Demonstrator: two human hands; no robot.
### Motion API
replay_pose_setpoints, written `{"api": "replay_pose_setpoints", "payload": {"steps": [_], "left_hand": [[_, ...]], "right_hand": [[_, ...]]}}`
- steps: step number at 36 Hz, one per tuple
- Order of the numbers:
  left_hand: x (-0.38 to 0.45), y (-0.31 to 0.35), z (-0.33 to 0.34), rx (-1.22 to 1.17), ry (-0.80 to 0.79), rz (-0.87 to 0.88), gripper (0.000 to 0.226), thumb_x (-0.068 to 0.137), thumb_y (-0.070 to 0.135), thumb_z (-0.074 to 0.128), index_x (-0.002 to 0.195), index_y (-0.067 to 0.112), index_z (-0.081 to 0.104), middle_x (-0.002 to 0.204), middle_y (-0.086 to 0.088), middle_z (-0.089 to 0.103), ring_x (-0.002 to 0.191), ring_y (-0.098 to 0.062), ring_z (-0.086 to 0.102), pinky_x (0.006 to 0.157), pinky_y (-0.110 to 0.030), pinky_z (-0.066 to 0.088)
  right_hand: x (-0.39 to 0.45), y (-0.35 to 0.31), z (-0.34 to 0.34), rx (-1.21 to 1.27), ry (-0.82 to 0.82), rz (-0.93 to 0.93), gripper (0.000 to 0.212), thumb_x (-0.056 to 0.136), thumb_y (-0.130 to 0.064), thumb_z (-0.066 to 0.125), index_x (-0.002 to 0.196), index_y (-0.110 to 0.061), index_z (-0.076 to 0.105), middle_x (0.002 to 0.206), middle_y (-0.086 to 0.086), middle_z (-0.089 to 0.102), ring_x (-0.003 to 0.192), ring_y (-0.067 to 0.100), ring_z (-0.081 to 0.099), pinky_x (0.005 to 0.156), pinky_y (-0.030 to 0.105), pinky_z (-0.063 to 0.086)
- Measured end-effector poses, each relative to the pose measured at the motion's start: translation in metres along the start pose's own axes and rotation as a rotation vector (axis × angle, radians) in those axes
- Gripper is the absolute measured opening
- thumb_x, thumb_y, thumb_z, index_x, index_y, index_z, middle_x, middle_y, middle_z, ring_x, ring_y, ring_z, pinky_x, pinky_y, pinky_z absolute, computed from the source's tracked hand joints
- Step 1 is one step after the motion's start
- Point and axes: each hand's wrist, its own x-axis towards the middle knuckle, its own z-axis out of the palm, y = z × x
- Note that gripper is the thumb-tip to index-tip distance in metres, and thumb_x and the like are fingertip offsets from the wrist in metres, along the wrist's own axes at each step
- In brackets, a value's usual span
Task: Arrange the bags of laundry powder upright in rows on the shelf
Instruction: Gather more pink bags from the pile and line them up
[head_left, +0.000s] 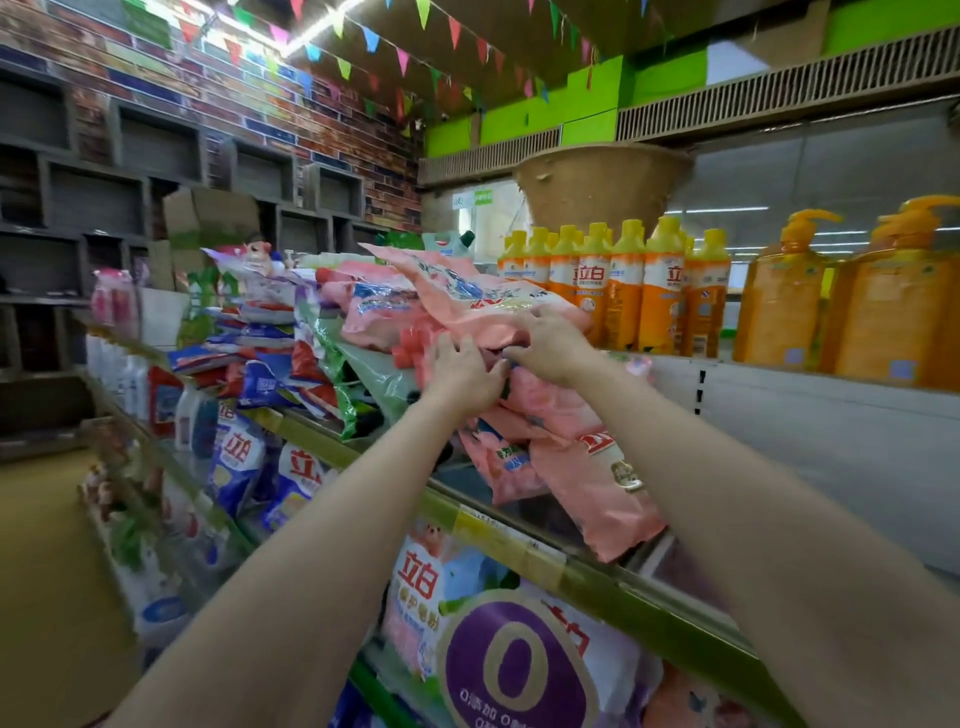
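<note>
Head view: both hands on slumped pink plastic powder bags
Left hand: fingers spread, pressing
Right hand: pinching bag edge
Risk: overhanging pink bag may slide off green-edged shelf; pile unsteady

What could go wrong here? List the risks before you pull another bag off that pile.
1. The pink bags hang over the shelf edge below both hands and could slide off.
2. The left hand and right hand work in the middle of a loose heap; the top pink bag may tip.
3. The orange bottles stand close beside it.
</note>
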Motion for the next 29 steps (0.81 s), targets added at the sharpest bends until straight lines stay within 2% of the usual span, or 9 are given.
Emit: {"api": "replay_pose_setpoints", "payload": {"steps": [7,12,15,18,21,23,26,28,29], "left_hand": [[-0.004,0.0,-0.004,-0.263,0.003,-0.1,0.059,0.098,0.042,0.037,0.141,0.002,0.032,0.151,-0.021,0.019,0.141,-0.036,0.018,0.117,-0.046,0.017],[0.007,0.001,-0.008,-0.541,-0.041,-0.256,0.074,0.094,0.061,0.021,0.141,0.008,0.037,0.147,-0.022,0.033,0.135,-0.038,0.032,0.114,-0.049,0.025],[0.016,0.001,-0.008,-0.908,-0.134,-0.377,0.085,0.077,0.08,0.029,0.124,0.014,0.054,0.125,-0.016,0.058,0.114,-0.036,0.054,0.103,-0.048,0.04],[0.047,-0.009,0.006,-1.089,-0.166,-0.435,0.099,0.048,0.087,0.05,0.117,0.016,0.057,0.113,-0.013,0.065,0.102,-0.035,0.061,0.096,-0.046,0.046],[0.102,-0.033,0.039,-1.116,-0.106,-0.468,0.104,0.024,0.075,0.066,0.113,0.021,0.064,0.114,-0.008,0.067,0.1,-0.034,0.065,0.093,-0.047,0.049],[0.108,-0.033,0.043,-1.146,-0.077,-0.512,0.103,0.018,0.059,0.073,0.113,0.019,0.064,0.112,-0.007,0.068,0.097,-0.031,0.067,0.088,-0.047,0.053],[0.063,-0.008,0.012,-1.211,0.004,-0.485,0.06,0.054,0.035,0.075,0.108,0.012,0.064,0.102,-0.008,0.068,0.092,-0.027,0.066,0.084,-0.049,0.055],[0.041,0.003,-0.001,-1.199,0.044,-0.439,0.025,0.08,0.016,0.056,0.102,0.005,0.062,0.086,-0.01,0.06,0.08,-0.025,0.06,0.078,-0.043,0.055],[0.03,0.009,-0.009,-1.21,0.064,-0.426,0.025,0.083,0.009,0.051,0.104,0.0,0.061,0.077,-0.009,0.053,0.073,-0.024,0.055,0.074,-0.038,0.052]], "right_hand": [[0.008,-0.006,0.012,-0.083,0.222,-0.076,0.011,0.089,-0.005,0.056,0.099,-0.006,0.062,0.11,0.014,0.055,0.1,0.03,0.056,0.078,0.032,0.042],[-0.01,0.0,-0.002,-0.03,0.365,-0.165,0.013,0.091,0.0,0.048,0.091,-0.005,0.06,0.092,0.007,0.051,0.083,0.022,0.049,0.061,0.025,0.031],[-0.027,0.002,-0.019,0.033,0.328,-0.268,0.011,0.09,-0.006,0.051,0.091,-0.003,0.061,0.09,0.006,0.05,0.081,0.02,0.047,0.068,0.028,0.032],[-0.043,0.003,-0.034,0.047,0.301,-0.348,0.008,0.084,-0.01,0.062,0.085,-0.001,0.064,0.085,0.006,0.055,0.078,0.02,0.049,0.067,0.028,0.033],[-0.059,0.0,-0.045,0.061,0.242,-0.393,0.015,0.078,-0.017,0.071,0.08,-0.003,0.067,0.08,0.005,0.055,0.073,0.018,0.051,0.066,0.029,0.039],[-0.065,0.0,-0.047,0.066,0.141,-0.388,0.017,0.078,-0.023,0.071,0.085,-0.008,0.07,0.088,0.006,0.057,0.08,0.017,0.055,0.076,0.034,0.045],[-0.072,0.0,-0.048,0.181,0.003,-0.273,0.022,0.078,-0.033,0.058,0.095,-0.025,0.07,0.102,-0.003,0.05,0.099,0.016,0.053,0.093,0.041,0.042],[-0.075,-0.001,-0.049,0.257,0.008,-0.191,0.029,0.08,-0.032,0.049,0.1,-0.03,0.069,0.105,-0.005,0.047,0.109,0.016,0.05,0.1,0.039,0.037],[-0.076,-0.002,-0.05,0.258,0.018,-0.16,0.03,0.084,-0.03,0.046,0.105,-0.028,0.067,0.106,-0.005,0.045,0.112,0.017,0.048,0.101,0.036,0.035]]}}
